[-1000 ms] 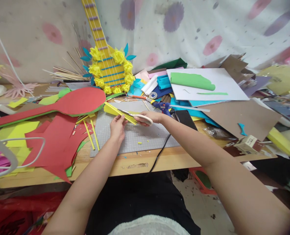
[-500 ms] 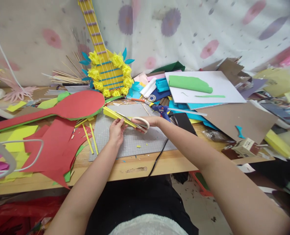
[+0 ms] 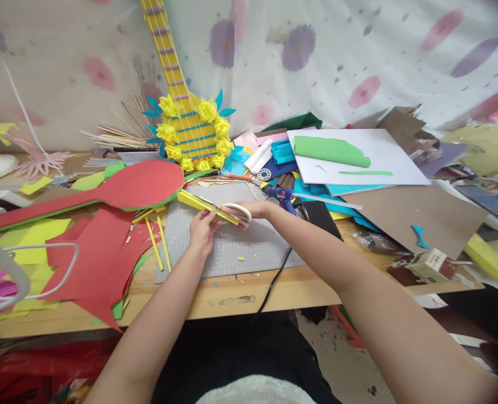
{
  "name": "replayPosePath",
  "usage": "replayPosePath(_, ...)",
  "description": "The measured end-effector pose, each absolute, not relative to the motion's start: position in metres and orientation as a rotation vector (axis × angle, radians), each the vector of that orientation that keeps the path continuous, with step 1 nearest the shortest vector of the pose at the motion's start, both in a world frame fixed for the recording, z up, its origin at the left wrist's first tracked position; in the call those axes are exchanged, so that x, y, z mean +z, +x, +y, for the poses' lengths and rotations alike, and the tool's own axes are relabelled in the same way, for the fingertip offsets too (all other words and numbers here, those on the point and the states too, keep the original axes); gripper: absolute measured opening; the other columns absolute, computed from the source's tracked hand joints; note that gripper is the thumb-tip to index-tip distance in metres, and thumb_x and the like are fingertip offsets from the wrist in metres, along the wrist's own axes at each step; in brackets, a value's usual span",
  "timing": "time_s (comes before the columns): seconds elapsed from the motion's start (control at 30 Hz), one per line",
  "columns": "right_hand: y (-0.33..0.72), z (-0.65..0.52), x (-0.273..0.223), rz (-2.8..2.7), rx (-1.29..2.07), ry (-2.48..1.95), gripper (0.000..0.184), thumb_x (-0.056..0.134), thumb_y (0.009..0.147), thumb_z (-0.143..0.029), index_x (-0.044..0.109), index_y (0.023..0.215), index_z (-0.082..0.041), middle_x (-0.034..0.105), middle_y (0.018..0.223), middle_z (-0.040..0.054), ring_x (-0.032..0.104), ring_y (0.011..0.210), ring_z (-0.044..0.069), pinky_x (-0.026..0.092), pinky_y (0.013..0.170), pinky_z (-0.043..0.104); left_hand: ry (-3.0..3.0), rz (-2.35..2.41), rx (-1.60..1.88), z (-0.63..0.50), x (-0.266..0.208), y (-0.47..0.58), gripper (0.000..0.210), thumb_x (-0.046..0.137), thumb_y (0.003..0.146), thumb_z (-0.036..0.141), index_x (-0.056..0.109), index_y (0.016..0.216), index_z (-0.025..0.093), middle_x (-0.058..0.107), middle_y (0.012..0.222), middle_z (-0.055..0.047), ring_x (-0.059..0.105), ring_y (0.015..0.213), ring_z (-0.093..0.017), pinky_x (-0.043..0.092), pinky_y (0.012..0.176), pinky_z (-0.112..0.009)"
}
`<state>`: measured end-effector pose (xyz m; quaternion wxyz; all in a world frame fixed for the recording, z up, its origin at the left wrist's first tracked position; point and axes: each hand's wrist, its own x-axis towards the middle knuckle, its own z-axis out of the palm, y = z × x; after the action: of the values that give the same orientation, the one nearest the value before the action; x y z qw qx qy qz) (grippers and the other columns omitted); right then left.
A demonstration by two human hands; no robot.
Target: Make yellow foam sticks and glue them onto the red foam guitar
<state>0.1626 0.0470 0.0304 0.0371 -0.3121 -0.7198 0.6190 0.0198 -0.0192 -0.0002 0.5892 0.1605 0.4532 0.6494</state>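
Nearest me, along the lower middle of the frame, runs the wooden table (image 3: pixel 181 297) edge, a black cable (image 3: pixel 275 280) dropping over it; just beyond lies my gray cutting mat (image 3: pixel 227 264), yellow crumbs on it and two narrow yellow strips (image 3: pixel 153 244) at its left side. And here's the action, centre frame: my left hand (image 3: pixel 202 231) pinches the yellow craft sheet (image 3: pixel 191 200), which tilts down to the right above the mat, while my right hand (image 3: pixel 255 209) grips the white-handled scissors (image 3: pixel 248 213). Compared with a second ago, those handles have come in closer to my left fingers, the blades now lying along the sheet; I'd judge the cut is advancing lengthwise, though whether the blades are parted I can't tell. Farther up, right of centre, a blue glue gun (image 3: pixel 280 194); upper left of centre, the yellow model guitar (image 3: pixel 192 140) against a flowered curtain (image 3: pixel 261 62).
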Motion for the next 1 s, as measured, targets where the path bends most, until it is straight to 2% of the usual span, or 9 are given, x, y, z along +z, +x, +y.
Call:
replayPosePath(0.3,0.173,0.05,0.029,-2.175,1.879,-0.971,0.053,0.051,0.073,-0.065,0.048,0.063,-0.013,0.046,0.048,-0.0032,0.044,0.042,0.006,0.037,0.039,0.018,0.385,1.087,1.551,-0.02,0.001,0.02,0.022,0.076,0.054,0.014,0.057,0.064,0.013,0.052,0.057,0.005,0.043,0.045,-0.002,0.044,0.047,-0.017)
replayPosePath(0.43,0.18,0.053,0.035,-2.238,2.053,-0.931,0.057,0.041,0.075,-0.069,0.051,0.069,-0.014,0.052,0.053,-0.0003,0.044,0.042,0.006,0.036,0.039,0.017,0.388,1.071,1.557,-0.019,0.003,0.018,0.024,0.078,0.051,0.015,0.057,0.064,0.013,0.053,0.059,0.005,0.043,0.045,-0.002,0.044,0.047,-0.017)
replayPosePath(0.7,0.183,0.057,0.05,-2.263,2.357,-0.781,0.062,0.033,0.076,-0.072,0.051,0.076,-0.013,0.049,0.058,0.0014,0.045,0.049,0.008,0.032,0.038,0.017,0.426,1.024,1.548,-0.019,0.007,0.011,0.03,0.08,0.046,0.019,0.058,0.066,0.013,0.055,0.059,0.005,0.044,0.045,-0.002,0.042,0.045,-0.015)
replayPosePath(1.0,0.167,0.061,0.024,-1.985,2.467,-0.628,0.073,0.01,0.079,-0.072,0.05,0.075,-0.011,0.045,0.056,0.0009,0.04,0.048,0.007,0.031,0.04,0.018,0.558,1.05,1.454,-0.021,0.005,0.014,0.035,0.081,0.042,0.024,0.058,0.066,0.014,0.052,0.057,0.006,0.044,0.046,-0.002,0.036,0.041,-0.014)
